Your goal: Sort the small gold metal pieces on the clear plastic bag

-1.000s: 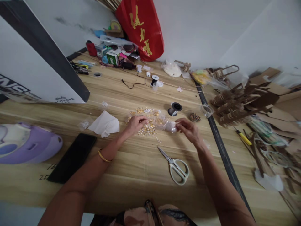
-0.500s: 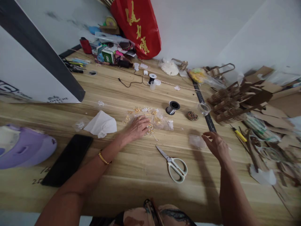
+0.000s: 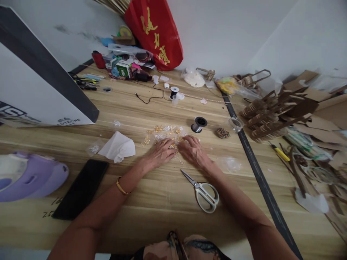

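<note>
A scatter of small gold and silver findings (image 3: 162, 130) in clear packets lies on the wooden table (image 3: 151, 202). My left hand (image 3: 160, 154) rests palm down on its near edge, fingers spread among the pieces. My right hand (image 3: 193, 151) lies flat beside it, fingertips on the same pile. The two hands almost touch. What sits under the fingers is hidden. A small clear plastic bag (image 3: 230, 164) lies by itself to the right of my right forearm. White-handled scissors (image 3: 202, 190) lie just below the hands.
A spool of wire (image 3: 198, 124), a bead heap (image 3: 222, 133) and a clear cup (image 3: 235, 123) sit beyond the pile. White tissue (image 3: 117, 147), a black phone (image 3: 81, 189) and a purple object (image 3: 29, 175) lie left. Wooden model parts (image 3: 273, 112) crowd the right; a red bag (image 3: 154, 32) stands at the back.
My right hand took the clear plastic bag off to the right, left it on the table, and came back to the pile. My left hand stayed on the findings.
</note>
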The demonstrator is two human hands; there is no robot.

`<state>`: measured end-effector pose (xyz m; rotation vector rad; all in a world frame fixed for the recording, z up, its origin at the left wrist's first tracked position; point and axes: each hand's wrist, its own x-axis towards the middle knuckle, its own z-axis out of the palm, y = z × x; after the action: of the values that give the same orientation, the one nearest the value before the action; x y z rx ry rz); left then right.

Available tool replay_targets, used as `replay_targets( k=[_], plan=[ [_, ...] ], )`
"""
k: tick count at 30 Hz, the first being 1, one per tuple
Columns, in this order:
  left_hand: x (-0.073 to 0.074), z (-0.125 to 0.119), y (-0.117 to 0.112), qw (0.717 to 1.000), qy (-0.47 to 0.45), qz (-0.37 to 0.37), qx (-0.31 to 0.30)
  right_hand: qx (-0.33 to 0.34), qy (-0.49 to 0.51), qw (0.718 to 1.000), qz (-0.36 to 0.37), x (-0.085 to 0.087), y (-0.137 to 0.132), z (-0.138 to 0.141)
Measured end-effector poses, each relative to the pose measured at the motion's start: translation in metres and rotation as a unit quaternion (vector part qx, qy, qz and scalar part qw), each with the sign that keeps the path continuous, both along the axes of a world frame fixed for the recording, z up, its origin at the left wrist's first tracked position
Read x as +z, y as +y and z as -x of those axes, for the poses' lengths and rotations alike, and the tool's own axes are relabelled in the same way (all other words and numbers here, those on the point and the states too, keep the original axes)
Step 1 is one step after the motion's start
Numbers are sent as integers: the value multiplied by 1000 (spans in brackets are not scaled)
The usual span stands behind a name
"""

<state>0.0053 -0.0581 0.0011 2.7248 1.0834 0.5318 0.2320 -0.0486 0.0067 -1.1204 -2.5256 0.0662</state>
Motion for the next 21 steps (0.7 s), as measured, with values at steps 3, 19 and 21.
replay_targets(
  k=[3, 19, 21],
  plan=[
    [-1, 0, 1, 1000, -1, -3, -1, 4, -16, 1000, -15, -5, 0, 3],
    [-5, 3, 4, 1000, -19, 4, -9, 12, -31, 999, -3, -10, -14, -31],
    [-7, 4, 5, 1000, -22, 4, -12, 17, -27, 1000, -1, -10, -13, -35]
  ],
)
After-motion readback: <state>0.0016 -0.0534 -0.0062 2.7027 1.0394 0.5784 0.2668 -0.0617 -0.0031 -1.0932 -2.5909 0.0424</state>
